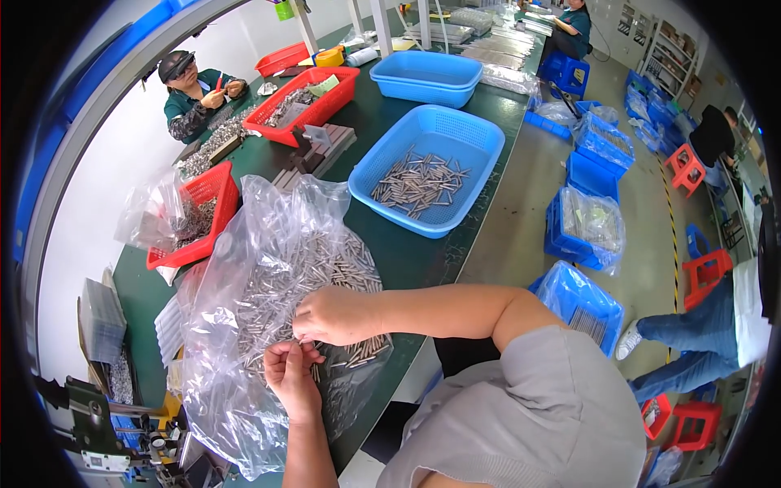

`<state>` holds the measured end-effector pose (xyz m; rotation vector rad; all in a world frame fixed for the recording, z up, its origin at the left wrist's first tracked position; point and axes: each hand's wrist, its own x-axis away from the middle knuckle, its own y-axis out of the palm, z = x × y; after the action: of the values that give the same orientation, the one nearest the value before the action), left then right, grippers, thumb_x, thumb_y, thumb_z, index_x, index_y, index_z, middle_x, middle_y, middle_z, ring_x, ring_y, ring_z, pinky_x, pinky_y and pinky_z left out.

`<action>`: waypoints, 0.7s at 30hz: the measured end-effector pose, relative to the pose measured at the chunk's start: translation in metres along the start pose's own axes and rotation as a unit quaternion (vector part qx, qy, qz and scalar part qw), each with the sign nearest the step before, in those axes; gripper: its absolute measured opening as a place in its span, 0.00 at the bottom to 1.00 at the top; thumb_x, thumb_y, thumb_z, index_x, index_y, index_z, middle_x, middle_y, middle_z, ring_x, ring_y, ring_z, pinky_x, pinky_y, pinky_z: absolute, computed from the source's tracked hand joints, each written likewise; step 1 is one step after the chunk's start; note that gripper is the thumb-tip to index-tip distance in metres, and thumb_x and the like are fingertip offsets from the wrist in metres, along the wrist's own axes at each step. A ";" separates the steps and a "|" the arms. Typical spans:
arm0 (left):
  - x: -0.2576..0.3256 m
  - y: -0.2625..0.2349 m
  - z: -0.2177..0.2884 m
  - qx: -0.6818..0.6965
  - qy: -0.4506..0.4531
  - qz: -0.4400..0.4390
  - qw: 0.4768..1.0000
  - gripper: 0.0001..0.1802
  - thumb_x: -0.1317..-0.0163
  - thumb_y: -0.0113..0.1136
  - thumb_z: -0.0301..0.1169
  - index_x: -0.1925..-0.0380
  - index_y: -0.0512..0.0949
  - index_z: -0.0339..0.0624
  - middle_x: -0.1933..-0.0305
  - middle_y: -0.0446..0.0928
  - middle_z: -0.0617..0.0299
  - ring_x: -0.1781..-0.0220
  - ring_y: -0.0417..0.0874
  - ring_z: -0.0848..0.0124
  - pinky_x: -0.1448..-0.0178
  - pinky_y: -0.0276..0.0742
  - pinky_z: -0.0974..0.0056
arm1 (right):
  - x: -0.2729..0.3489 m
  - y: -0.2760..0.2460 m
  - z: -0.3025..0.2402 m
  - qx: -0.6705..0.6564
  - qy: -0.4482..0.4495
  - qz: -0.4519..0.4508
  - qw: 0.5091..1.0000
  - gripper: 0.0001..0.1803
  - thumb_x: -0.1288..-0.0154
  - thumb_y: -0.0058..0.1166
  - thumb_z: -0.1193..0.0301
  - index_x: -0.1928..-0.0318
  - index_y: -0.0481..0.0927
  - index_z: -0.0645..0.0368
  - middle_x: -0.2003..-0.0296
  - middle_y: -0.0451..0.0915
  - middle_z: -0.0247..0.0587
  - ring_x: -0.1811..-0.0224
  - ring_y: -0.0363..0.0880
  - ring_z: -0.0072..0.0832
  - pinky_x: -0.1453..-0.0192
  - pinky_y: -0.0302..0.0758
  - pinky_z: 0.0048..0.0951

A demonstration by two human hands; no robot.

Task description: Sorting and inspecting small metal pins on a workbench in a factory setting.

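A clear plastic bag (236,325) lies spread on the green table, with a heap of small metal pins (342,264) on it. My right hand (338,315) hovers over the heap, fingers bent and pinched together. Close below it, my left hand (291,376) has its fingertips curled up, almost meeting the right fingers. Whatever the two hands pinch is too small and too covered to make out. Beyond them, a blue perforated basket (488,146) holds more loose metal pins (419,183).
Red baskets (230,191) of small metal parts stand beyond the bag, near a metal fixture (313,154). Stacked blue basins (427,69) sit farther back. A co-worker (191,93) handles something across the table. Blue crates (582,220) line the floor at right.
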<state>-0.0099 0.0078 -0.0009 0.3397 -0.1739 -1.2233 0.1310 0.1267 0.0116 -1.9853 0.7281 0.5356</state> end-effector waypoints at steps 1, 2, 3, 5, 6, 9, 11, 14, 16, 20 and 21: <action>0.000 0.000 0.000 -0.004 0.002 0.000 1.000 0.04 0.35 0.53 0.25 0.63 0.70 0.38 0.69 0.77 0.57 0.69 0.79 0.71 0.66 0.79 0.67 | 0.000 0.000 0.000 0.000 0.000 0.000 1.000 0.07 0.44 0.57 0.70 0.73 0.75 0.58 0.75 0.75 0.40 0.70 0.77 0.40 0.68 0.73 0.39; 0.000 0.001 0.000 -0.005 0.002 0.001 1.000 0.04 0.35 0.53 0.25 0.63 0.70 0.38 0.69 0.77 0.57 0.69 0.79 0.71 0.66 0.79 0.67 | 0.000 -0.001 0.000 0.011 -0.004 -0.002 1.000 0.06 0.45 0.57 0.70 0.73 0.75 0.58 0.76 0.76 0.40 0.70 0.78 0.41 0.68 0.74 0.39; 0.000 0.001 0.000 -0.003 0.003 -0.001 1.000 0.04 0.35 0.53 0.25 0.63 0.70 0.37 0.69 0.77 0.57 0.69 0.79 0.71 0.66 0.79 0.67 | -0.001 -0.001 0.000 0.022 -0.007 -0.005 1.000 0.06 0.46 0.57 0.71 0.74 0.75 0.58 0.76 0.77 0.41 0.70 0.78 0.41 0.68 0.74 0.40; 0.001 0.000 0.000 -0.001 0.004 -0.002 1.000 0.04 0.35 0.53 0.25 0.63 0.70 0.37 0.68 0.77 0.57 0.70 0.79 0.71 0.66 0.79 0.67 | -0.001 -0.001 0.001 0.010 -0.013 0.001 1.000 0.06 0.45 0.58 0.71 0.73 0.75 0.58 0.76 0.77 0.40 0.71 0.78 0.41 0.68 0.73 0.39; 0.001 0.000 -0.001 -0.007 0.009 -0.005 1.000 0.04 0.35 0.53 0.25 0.63 0.70 0.37 0.69 0.77 0.56 0.70 0.79 0.71 0.66 0.80 0.67 | -0.001 -0.001 0.001 -0.002 -0.019 0.007 1.000 0.06 0.45 0.58 0.71 0.72 0.75 0.59 0.77 0.76 0.40 0.72 0.77 0.40 0.69 0.73 0.38; 0.003 0.001 -0.002 -0.021 0.012 -0.024 0.999 0.04 0.35 0.53 0.25 0.63 0.70 0.37 0.69 0.77 0.56 0.70 0.79 0.70 0.66 0.79 0.66 | -0.003 -0.011 -0.007 -0.122 0.059 -0.038 0.990 0.08 0.44 0.59 0.70 0.72 0.74 0.60 0.78 0.78 0.40 0.74 0.78 0.39 0.70 0.72 0.37; 0.004 0.002 -0.001 -0.030 0.011 -0.040 0.999 0.04 0.35 0.53 0.26 0.63 0.70 0.37 0.69 0.77 0.56 0.70 0.79 0.70 0.66 0.79 0.66 | -0.005 -0.016 -0.012 -0.138 0.090 -0.056 0.985 0.09 0.45 0.60 0.70 0.72 0.75 0.60 0.78 0.79 0.41 0.74 0.79 0.39 0.70 0.73 0.35; 0.004 0.002 0.001 0.014 0.005 -0.049 0.999 0.04 0.35 0.54 0.24 0.64 0.70 0.35 0.70 0.77 0.55 0.71 0.80 0.70 0.65 0.80 0.66 | -0.008 -0.020 -0.015 -0.203 0.154 -0.086 0.963 0.10 0.45 0.62 0.68 0.71 0.75 0.60 0.79 0.80 0.41 0.76 0.79 0.36 0.71 0.71 0.33; 0.002 -0.001 0.002 0.049 -0.017 -0.068 0.996 0.04 0.36 0.54 0.24 0.64 0.71 0.35 0.70 0.77 0.55 0.71 0.79 0.69 0.66 0.80 0.66 | -0.008 -0.020 -0.016 -0.254 0.186 -0.097 0.944 0.10 0.44 0.62 0.68 0.69 0.75 0.59 0.80 0.79 0.40 0.79 0.78 0.35 0.74 0.69 0.33; 0.001 0.002 0.004 0.056 -0.015 -0.075 0.996 0.04 0.36 0.54 0.24 0.64 0.71 0.36 0.71 0.77 0.54 0.71 0.79 0.68 0.66 0.80 0.65 | -0.007 -0.018 -0.010 -0.205 0.147 -0.078 0.965 0.12 0.45 0.63 0.66 0.73 0.75 0.59 0.80 0.78 0.40 0.80 0.78 0.33 0.75 0.69 0.32; 0.002 0.002 0.004 0.065 -0.013 -0.069 0.995 0.03 0.36 0.54 0.24 0.65 0.71 0.36 0.71 0.77 0.54 0.71 0.79 0.68 0.66 0.80 0.65 | -0.007 -0.017 -0.008 -0.170 0.095 -0.049 0.980 0.13 0.45 0.63 0.65 0.75 0.75 0.59 0.80 0.79 0.41 0.81 0.78 0.34 0.76 0.70 0.32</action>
<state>-0.0089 0.0060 0.0036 0.4546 -0.2566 -1.3558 0.1381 0.1281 0.0300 -2.4035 0.6841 0.4367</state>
